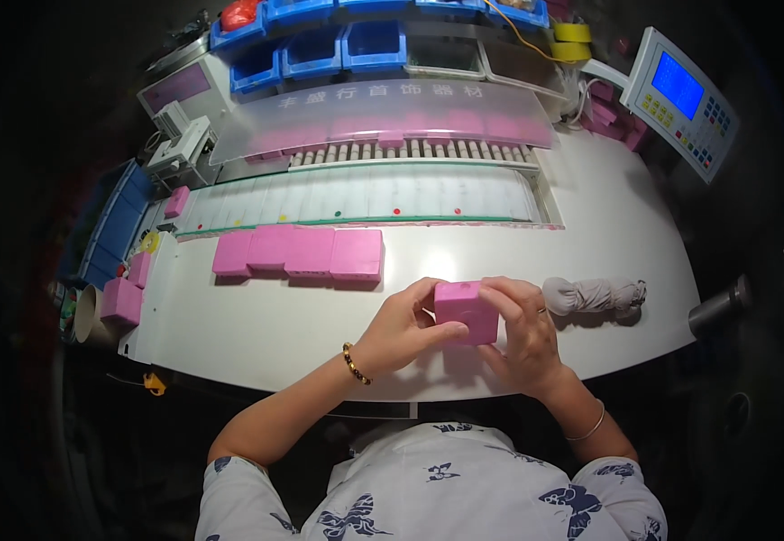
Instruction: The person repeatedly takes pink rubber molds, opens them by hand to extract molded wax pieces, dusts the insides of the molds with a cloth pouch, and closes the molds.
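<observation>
Between both hands, just above the front part of the white table, I hold a pink block-shaped mould (468, 316). My left hand (403, 326) grips its left side, with the thumb lying across its front face. On the other side, my right hand (527, 334) has its fingers on the top right edge and its thumb low on the right side. A row of several similar pink blocks (297, 251) stands on the table to the left, apart from my hands. A grey-white cloth bundle (597, 296) lies to the right of my right hand.
Behind the row runs a white conveyor (365, 194) under a clear cover (392, 113). Blue bins (374, 43) line the back. A keypad panel with a blue screen (680, 99) stands at the back right. More pink blocks (123, 300) sit at the left edge.
</observation>
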The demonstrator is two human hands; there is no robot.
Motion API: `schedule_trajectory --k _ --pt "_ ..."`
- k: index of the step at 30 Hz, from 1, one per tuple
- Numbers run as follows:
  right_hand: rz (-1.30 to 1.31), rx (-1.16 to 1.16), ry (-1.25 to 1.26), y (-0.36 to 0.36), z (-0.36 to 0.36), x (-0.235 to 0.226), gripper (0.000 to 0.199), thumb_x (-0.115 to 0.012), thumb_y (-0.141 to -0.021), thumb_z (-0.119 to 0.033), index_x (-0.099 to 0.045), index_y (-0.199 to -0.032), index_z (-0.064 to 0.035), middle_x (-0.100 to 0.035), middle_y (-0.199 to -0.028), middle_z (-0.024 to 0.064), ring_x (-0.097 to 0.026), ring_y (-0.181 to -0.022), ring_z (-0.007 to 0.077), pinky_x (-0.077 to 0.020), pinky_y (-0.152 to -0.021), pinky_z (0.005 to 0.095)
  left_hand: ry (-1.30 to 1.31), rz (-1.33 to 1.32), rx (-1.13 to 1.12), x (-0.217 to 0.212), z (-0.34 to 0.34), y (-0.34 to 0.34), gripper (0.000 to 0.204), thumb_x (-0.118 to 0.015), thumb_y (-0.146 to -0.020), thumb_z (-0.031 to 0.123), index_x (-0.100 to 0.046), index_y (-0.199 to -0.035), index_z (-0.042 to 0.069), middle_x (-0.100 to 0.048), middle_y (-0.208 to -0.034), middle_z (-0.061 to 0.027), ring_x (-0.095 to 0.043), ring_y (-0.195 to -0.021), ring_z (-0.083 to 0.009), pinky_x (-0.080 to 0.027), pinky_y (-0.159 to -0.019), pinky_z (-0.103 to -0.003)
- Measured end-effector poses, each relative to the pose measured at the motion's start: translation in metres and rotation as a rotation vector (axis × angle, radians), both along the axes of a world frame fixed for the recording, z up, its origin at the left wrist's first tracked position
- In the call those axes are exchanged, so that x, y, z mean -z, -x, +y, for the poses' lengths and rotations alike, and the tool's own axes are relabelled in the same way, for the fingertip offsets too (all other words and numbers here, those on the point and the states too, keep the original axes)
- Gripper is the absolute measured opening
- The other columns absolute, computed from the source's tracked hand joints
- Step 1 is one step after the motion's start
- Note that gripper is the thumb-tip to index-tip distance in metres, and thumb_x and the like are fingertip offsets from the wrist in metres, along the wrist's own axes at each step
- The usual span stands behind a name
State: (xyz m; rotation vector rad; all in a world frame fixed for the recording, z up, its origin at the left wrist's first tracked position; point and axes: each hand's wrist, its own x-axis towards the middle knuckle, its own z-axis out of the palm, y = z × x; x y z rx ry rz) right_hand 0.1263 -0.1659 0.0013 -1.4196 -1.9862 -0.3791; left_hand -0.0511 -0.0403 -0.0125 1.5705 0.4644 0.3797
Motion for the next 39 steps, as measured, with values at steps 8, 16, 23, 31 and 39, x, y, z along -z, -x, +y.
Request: schedule_trajectory --k 8,16,23,31,39 --pt "1.290 -0.287 0.478 0.005 -0.030 0.020 0.099 -0.083 -0.070 -0.012 -0.025 -0.149 -0.0026 -0.032 -0.145 0.0148 -0.040 -0.128 0.0239 -0.0378 -0.106 0.0371 -0.149 -0.128 0.026 0.002 -0.022 0.007 0.051 -0.076 -0.079 0.011 -0.052 -0.123 0.001 -0.062 -0.109 -0.0087 -0.062 -0.093 -0.0136 -0.050 -0.080 -0.027" --pt "1.654 -0.443 0.671 0.024 -0.027 0.015 0.073 -0.070 -0.087 -0.013 -0.030 -0.146 0.0032 -0.040 -0.147 0.0128 -0.047 -0.128 0.0190 -0.0357 -0.107 0.0323 -0.262 -0.209 -0.151 0.000 -0.040 0.008 0.056 -0.079 -0.073 0.005 -0.048 -0.120 0.003 -0.053 -0.119 -0.0097 -0.056 -0.107 -0.0192 -0.047 -0.092 -0.033" --pt "1.841 -0.297 0.495 0.044 -0.018 0.015 0.073 -0.064 -0.092 -0.019 -0.023 -0.149 0.0013 -0.037 -0.148 0.0144 -0.045 -0.129 0.0210 -0.0361 -0.108 0.0349 -0.894 -0.045 -0.381 -0.007 -0.067 -0.004 0.059 -0.084 -0.063 0.016 -0.047 -0.107 0.003 -0.047 -0.106 -0.0180 -0.052 -0.098 -0.0348 -0.048 -0.078 -0.040" --pt "1.713 -0.204 0.453 0.050 -0.023 0.012 0.070 -0.065 -0.090 -0.006 -0.027 -0.148 0.0021 -0.052 -0.132 0.0105 -0.052 -0.116 0.0155 -0.0393 -0.102 0.0305 -0.684 -0.037 -0.224 -0.007 -0.068 0.005 0.040 -0.073 -0.075 0.005 -0.046 -0.104 0.001 -0.049 -0.103 -0.0156 -0.058 -0.087 -0.0328 -0.050 -0.073 -0.038" --pt "1.636 -0.132 0.551 0.050 -0.026 0.016 0.068 -0.067 -0.089 -0.007 -0.031 -0.145 0.0037 -0.055 -0.122 0.0089 -0.055 -0.107 0.0129 -0.0463 -0.093 0.0284 -0.912 -0.005 -0.206 -0.001 -0.069 0.003 0.034 -0.071 -0.073 0.006 -0.049 -0.099 0.002 -0.051 -0.092 -0.0147 -0.057 -0.079 -0.0313 -0.050 -0.066 -0.039"
